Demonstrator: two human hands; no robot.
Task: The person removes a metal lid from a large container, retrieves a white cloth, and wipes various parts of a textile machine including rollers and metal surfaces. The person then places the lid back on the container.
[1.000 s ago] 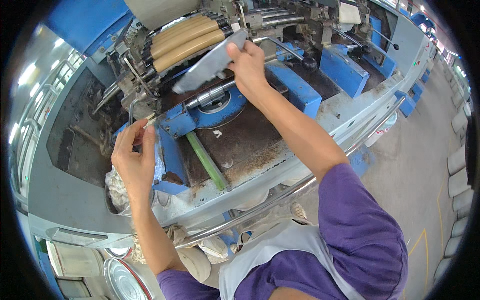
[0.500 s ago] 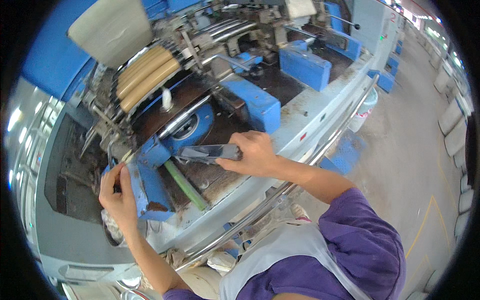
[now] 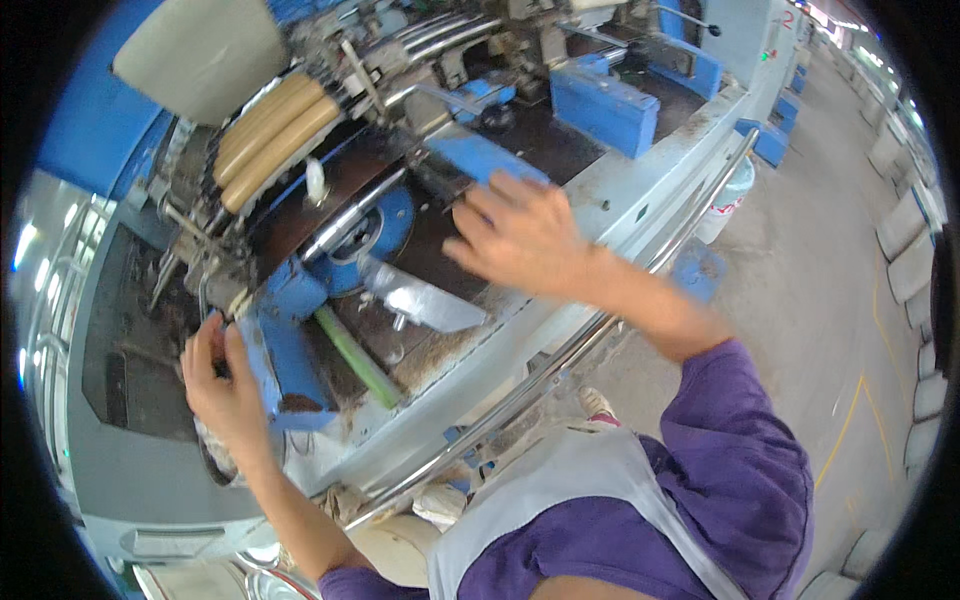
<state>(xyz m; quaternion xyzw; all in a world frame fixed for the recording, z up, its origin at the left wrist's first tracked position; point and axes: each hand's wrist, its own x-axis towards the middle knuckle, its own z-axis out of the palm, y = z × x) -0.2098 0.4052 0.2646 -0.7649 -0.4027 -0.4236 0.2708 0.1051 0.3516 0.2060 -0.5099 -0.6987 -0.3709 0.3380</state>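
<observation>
Factory floor: large blue machine

The light is bright and even, with soft shadows under the machine parts and glare on the metal plate, the right hand is blurred by motion, and the fisheye bends straight edges and leaves black corners.
</observation>
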